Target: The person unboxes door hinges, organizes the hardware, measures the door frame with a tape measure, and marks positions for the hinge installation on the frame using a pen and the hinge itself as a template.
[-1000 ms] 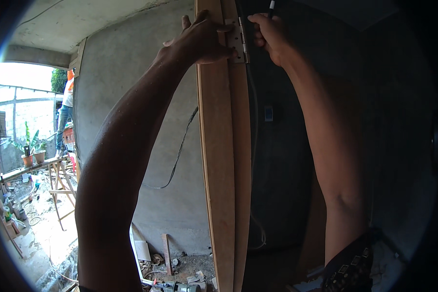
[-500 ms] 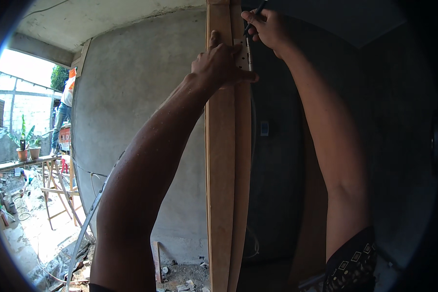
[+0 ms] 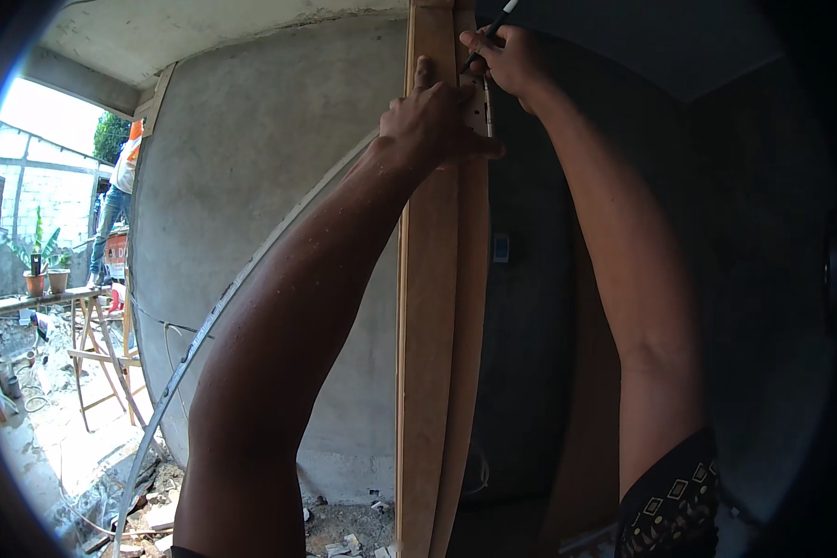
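Note:
Upright in the middle stands a wooden door frame post (image 3: 430,307) with a stepped edge. High on it, my left hand (image 3: 430,126) presses a pale metal hinge (image 3: 477,110) with dark screw holes against the wood. One finger points up along the post and the thumb sticks out past the hinge's lower end; the palm hides part of the plate. My right hand (image 3: 513,63) pinches a thin dark pencil (image 3: 506,15) with a white end. Its lower tip meets the wood at the hinge's top edge.
A grey plastered wall (image 3: 279,139) fills the left, and a dark room lies right of the post. A long metal straightedge (image 3: 216,316) slants behind my left arm. Rubble (image 3: 344,544) covers the floor. Outside, a person (image 3: 113,209) stands on a wooden scaffold (image 3: 93,353) near potted plants.
The pencil has moved from beside the hinge's pin to its top edge on the wood, its white end now showing. The post and left hand sit slightly farther right in view.

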Available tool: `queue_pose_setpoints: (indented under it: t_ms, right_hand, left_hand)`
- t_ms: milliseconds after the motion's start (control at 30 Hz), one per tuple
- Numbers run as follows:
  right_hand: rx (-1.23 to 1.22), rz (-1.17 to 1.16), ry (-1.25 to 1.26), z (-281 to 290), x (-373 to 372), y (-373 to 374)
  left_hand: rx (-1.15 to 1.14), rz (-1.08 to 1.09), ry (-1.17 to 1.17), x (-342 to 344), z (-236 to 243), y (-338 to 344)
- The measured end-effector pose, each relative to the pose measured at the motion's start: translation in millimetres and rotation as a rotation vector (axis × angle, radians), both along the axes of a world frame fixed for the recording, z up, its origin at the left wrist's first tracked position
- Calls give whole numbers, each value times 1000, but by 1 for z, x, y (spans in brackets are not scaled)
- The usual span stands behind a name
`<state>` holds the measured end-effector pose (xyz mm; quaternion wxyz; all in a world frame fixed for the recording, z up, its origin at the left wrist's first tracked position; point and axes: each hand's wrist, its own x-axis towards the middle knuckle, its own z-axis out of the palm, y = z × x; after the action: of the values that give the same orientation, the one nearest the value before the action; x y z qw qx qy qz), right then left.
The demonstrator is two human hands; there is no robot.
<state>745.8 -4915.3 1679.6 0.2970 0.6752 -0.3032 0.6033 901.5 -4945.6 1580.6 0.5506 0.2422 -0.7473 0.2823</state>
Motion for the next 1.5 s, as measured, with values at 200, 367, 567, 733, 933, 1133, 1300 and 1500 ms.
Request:
queue_pose_setpoints:
  t_ms: [200, 367, 567, 733, 933, 1133, 1300, 1500]
  right_hand:
    - [2, -25, -2, -7, 7, -1]
    - [-1, -117, -2, -3, 7, 1]
    - [-20, -157, 31, 12, -14, -1]
    - [-90, -391, 136, 17, -11, 1]
    - [-127, -634, 260, 21, 6, 6]
    - [-84, -628, 185, 9, 23, 12]
    - [-57, -529, 155, 9, 32, 7]
    - [-117, -448, 114, 13, 30, -7]
  left_hand:
    - [0, 20, -27, 0, 0, -3]
    - [-10, 28, -23, 0, 0, -3]
    - [-7, 23, -20, -3, 0, -2]
    - [9, 32, -19, 0, 1, -5]
    - [15, 51, -29, 0, 0, 1]
    - [19, 11, -42, -1, 1, -5]
    - [-66, 18, 16, -3, -3, -10]
    - [-49, 25, -13, -1, -3, -5]
